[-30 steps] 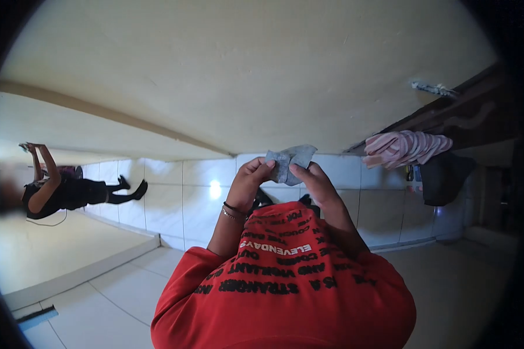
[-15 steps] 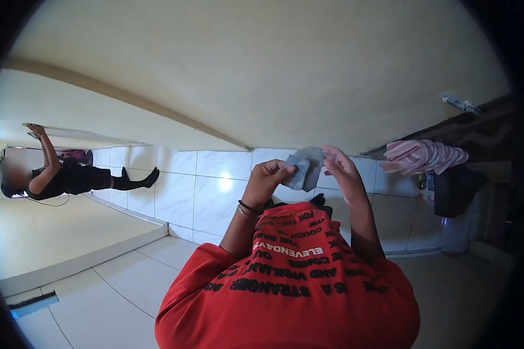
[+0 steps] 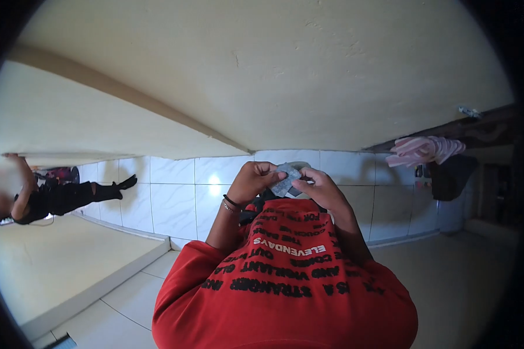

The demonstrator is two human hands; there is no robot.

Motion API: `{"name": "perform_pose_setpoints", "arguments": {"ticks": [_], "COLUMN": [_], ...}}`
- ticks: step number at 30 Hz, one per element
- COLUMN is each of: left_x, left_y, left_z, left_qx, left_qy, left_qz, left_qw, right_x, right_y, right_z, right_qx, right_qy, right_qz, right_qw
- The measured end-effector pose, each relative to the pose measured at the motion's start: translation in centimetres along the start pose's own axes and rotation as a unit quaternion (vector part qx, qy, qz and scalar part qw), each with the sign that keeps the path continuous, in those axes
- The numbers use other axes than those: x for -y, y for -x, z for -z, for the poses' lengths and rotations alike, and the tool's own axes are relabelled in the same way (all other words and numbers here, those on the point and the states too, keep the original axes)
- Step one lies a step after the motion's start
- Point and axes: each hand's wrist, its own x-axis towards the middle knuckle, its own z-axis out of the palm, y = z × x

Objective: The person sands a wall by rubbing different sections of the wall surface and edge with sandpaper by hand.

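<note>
A small, folded piece of grey sandpaper (image 3: 284, 181) with pale, dusty patches is held between my two hands, above the front of my red shirt. My left hand (image 3: 253, 181), with a dark band and a bracelet at its wrist, pinches the left side with the thumb on top. On the opposite side, my right hand (image 3: 321, 189) is closed on the sheet between thumb and fingers. Part of the sheet is hidden behind the fingers.
A cream wall (image 3: 332, 75) with small rough marks rises close in front. Another person (image 3: 46, 195) in black stands at the left, one arm raised to the wall. A striped pink cloth (image 3: 428, 151) hangs at the right, beside a dark cloth (image 3: 455, 177). White tiles (image 3: 172, 174) cover the floor.
My right hand has come in from the sheet's far edge and now grips it near my left hand. The sheet looks more folded. The view has shifted slightly.
</note>
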Motion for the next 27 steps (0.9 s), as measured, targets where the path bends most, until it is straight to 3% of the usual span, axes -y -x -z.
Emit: {"name": "perform_pose_setpoints", "arguments": {"ticks": [6, 10, 12, 14, 16, 18, 20, 22, 27], "left_x": [-0.4, -0.6, -0.1, 0.4, 0.0, 2.1, 5.6, 7.8, 5.9], "left_y": [-1.3, -1.6, -1.7, -1.8, -1.2, -1.4, -2.4, -3.4, -6.1], "left_z": [1.9, 2.3, 2.9, 4.0, 5.1, 7.0, 8.8, 10.1, 12.0], "left_qx": [0.08, 0.072, -0.014, -0.04, -0.227, -0.345, -0.395, -0.4, -0.419], "left_qy": [-0.055, -0.039, -0.023, 0.023, -0.05, -0.063, -0.013, 0.352, 0.411], "left_qz": [-0.003, 0.005, -0.023, -0.038, -0.034, 0.033, 0.029, 0.045, -0.069], "left_qw": [0.995, 0.997, 0.999, 0.998, 0.972, 0.936, 0.918, 0.845, 0.806], "right_x": [0.0, 0.6, 1.1, 0.2, 0.7, 1.8, 2.5, 3.4, 4.2], "right_y": [-0.4, -1.5, -2.5, -4.2, -6.2, -8.3, -10.5, -11.9, -13.0], "right_z": [-0.2, 0.9, 1.9, 3.9, 5.4, 6.5, 7.3, 7.7, 7.8], "right_qx": [0.088, 0.11, 0.097, 0.062, 0.054, 0.04, 0.061, 0.066, 0.087], "right_qy": [-0.035, -0.092, -0.125, -0.143, -0.144, -0.155, -0.156, -0.148, -0.164], "right_qz": [-0.142, -0.185, -0.207, -0.175, -0.178, -0.146, -0.131, -0.1, -0.104], "right_qw": [0.985, 0.972, 0.966, 0.972, 0.972, 0.976, 0.977, 0.982, 0.977]}}
